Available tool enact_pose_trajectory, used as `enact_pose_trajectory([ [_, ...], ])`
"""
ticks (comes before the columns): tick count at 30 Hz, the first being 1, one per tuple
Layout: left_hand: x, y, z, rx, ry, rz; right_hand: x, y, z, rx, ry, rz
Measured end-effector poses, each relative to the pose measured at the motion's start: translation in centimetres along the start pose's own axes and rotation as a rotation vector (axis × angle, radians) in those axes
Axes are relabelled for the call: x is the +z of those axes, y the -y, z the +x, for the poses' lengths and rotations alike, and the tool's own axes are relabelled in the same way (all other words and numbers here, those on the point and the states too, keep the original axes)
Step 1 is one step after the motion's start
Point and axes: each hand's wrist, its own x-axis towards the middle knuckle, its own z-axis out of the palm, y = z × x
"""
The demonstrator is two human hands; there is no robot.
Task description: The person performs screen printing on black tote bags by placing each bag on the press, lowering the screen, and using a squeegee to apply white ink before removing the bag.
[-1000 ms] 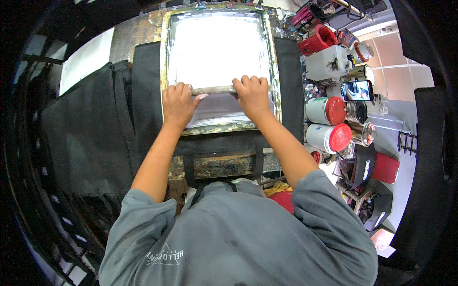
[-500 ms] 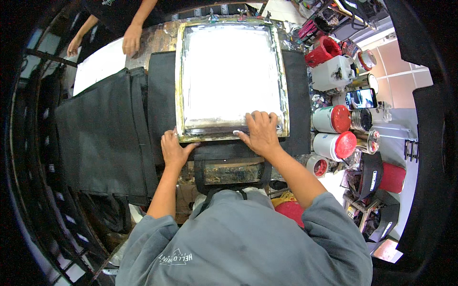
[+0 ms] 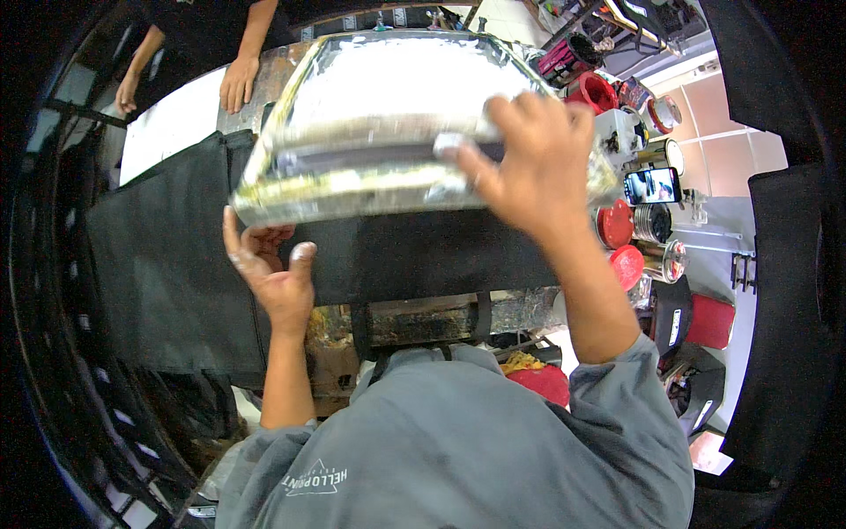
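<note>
A screen printing frame [image 3: 344,196] with a white mesh and stained edges is tilted, its near edge raised above a black fabric bag [image 3: 397,251] on the table. My right hand [image 3: 538,167], blurred by motion, grips the frame's near right part, thumb and fingers reaching over the rail. At the near left corner, my left hand [image 3: 278,269] has its thumb and fingers apart, some fingertips curled under the corner and partly hidden. A dark strip [image 3: 370,160] lies inside the near rail; I cannot tell what it is.
More black bags [image 3: 167,264] are stacked at left. Across the table, a co-worker's hand [image 3: 238,84] rests by a white sheet [image 3: 172,128]. Red-lidded tubs [image 3: 619,223], cans and a phone [image 3: 652,186] crowd the right side.
The frame's near edge has risen off the black bag and tilted up. My right hand rose with it; my left hand moved left and its fingers went under the corner.
</note>
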Motion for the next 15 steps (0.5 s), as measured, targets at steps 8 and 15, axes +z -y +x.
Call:
enact_pose_trajectory([
  [8, -4.2, 7.1, -15.0, -0.681, -0.059, 0.327, -4.6, -1.4, 9.2, 0.218, 0.156, 0.224],
  [15, -3.1, 9.0, -11.7, -0.538, -0.237, 0.249, -4.2, -1.5, 8.8, 0.161, 0.118, 0.052],
])
